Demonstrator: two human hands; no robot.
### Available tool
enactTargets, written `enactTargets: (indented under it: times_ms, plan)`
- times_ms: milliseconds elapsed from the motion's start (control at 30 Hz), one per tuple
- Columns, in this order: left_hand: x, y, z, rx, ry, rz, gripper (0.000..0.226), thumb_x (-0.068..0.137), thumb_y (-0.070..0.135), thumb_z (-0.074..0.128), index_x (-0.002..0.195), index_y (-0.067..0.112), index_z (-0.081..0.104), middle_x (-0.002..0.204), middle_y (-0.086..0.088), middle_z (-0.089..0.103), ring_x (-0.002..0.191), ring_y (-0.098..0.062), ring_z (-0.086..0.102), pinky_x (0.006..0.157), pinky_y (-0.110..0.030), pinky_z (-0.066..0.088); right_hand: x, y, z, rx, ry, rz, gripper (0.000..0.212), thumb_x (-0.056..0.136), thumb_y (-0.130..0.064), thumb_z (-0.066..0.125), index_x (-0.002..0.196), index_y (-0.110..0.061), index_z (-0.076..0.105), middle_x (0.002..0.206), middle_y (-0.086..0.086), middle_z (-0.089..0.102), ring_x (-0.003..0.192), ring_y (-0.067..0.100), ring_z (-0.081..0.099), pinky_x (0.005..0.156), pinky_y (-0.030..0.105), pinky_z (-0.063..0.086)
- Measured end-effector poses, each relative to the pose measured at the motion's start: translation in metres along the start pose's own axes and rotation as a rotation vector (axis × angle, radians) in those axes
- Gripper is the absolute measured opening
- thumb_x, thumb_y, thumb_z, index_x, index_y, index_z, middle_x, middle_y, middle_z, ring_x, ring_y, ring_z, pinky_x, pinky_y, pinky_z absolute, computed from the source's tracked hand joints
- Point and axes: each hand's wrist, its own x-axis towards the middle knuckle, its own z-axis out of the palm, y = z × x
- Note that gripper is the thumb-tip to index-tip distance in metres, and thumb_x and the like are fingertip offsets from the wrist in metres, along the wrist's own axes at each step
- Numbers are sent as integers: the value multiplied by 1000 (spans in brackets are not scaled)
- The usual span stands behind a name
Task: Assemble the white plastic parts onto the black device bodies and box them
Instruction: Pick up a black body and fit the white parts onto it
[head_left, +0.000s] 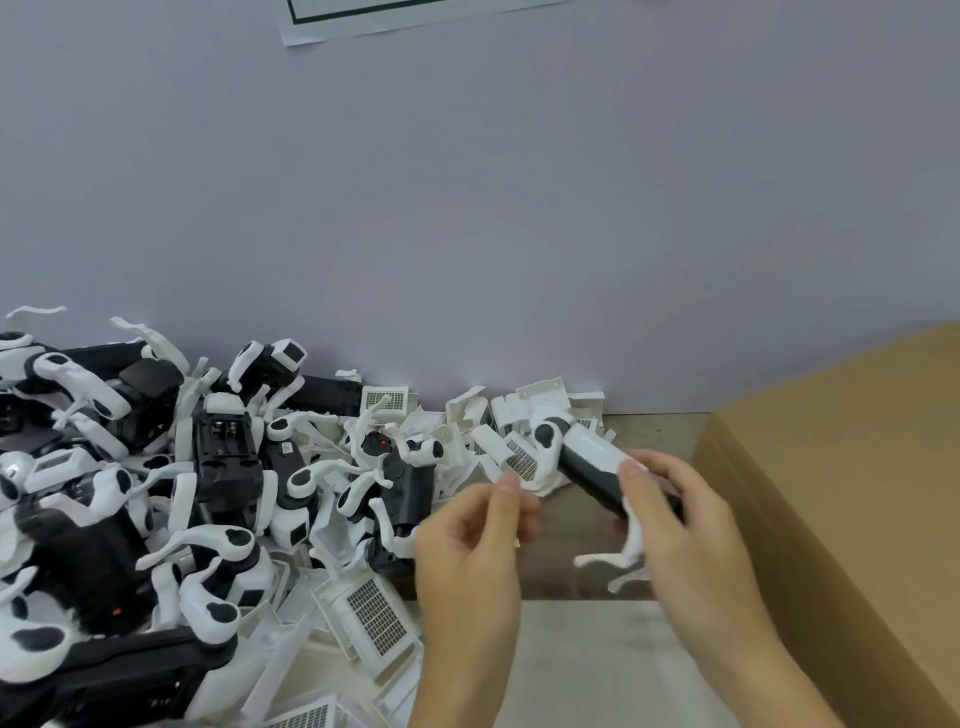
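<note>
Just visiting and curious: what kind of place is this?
Probably a small assembly and packing bench: a heap of black-and-white plastic devices, loose white grille parts, a brown cardboard box.

Your right hand (670, 499) covered the black device body's (589, 465) rear end; your left hand's (467, 535) fingertips were motion-blurred; the cardboard box (852, 467) ran off the right edge.
</note>
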Motion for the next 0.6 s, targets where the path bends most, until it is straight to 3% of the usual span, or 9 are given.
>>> enactTargets:
  times_ms: [33,67,133,200,267,333,467,533,600]
  plan:
    - [2,1,-2,12,57,26,29,94,25,63,67,17,71,59,1,59,58,-10,52,58,-19,43,2,-1,-5,84,-9,69,20,96,-36,61,91,-19,71,89,10,68,83,42,65,56,43,60]
    - [2,2,-4,0,90,34,27,95,20,63,68,20,70,60,1,57,58,-9,50,57,-19,41,2,-3,-10,167,-5,118,28,98,-32,59,86,-8,68,94,25,61,75,50,59,49,38,57]
    - [3,2,-6,-68,81,21,18,95,19,64,85,31,73,81,9,70,76,-6,64,62,-20,48,1,-10,-19,267,-2,195,42,101,-30,52,75,-1,66,76,33,61,57,36,57,47,28,51]
    - [0,3,-6,-141,-29,-34,23,91,32,69,111,43,72,115,19,71,106,1,66,75,-22,54,-1,-17,-24,381,-99,307,49,97,-34,47,64,-7,72,55,24,58,47,30,48,44,28,45]
    - [-2,4,-5,-176,-147,-72,33,87,40,67,119,48,68,127,18,68,118,-2,63,88,-27,51,-3,-22,-24,458,-273,385,50,84,-39,47,61,-2,71,57,28,53,50,29,37,41,31,39]
    - [-2,7,-4,-190,-222,-78,27,91,39,64,117,43,71,119,9,73,112,-8,68,87,-28,53,-4,-24,-25,471,-370,398,51,78,-41,47,65,4,68,67,33,48,50,29,35,44,32,36]
    - [-1,6,-5,-231,-220,-114,26,87,34,65,111,38,74,91,-1,77,83,-15,73,72,-25,56,-5,-23,-26,442,-364,382,53,82,-38,47,78,10,69,68,31,47,50,30,37,48,33,35]
    - [0,4,-6,-223,-210,-136,31,83,33,61,111,39,74,87,2,76,82,-14,72,76,-32,56,-3,-20,-28,422,-293,356,47,91,-32,50,90,11,68,63,25,56,50,33,48,49,33,44]
    - [2,4,-6,-202,-204,-169,34,84,26,60,115,32,74,88,-1,76,81,-17,72,80,-39,57,0,-20,-32,373,-304,277,39,88,-32,54,93,2,74,70,17,68,58,29,61,55,33,49]
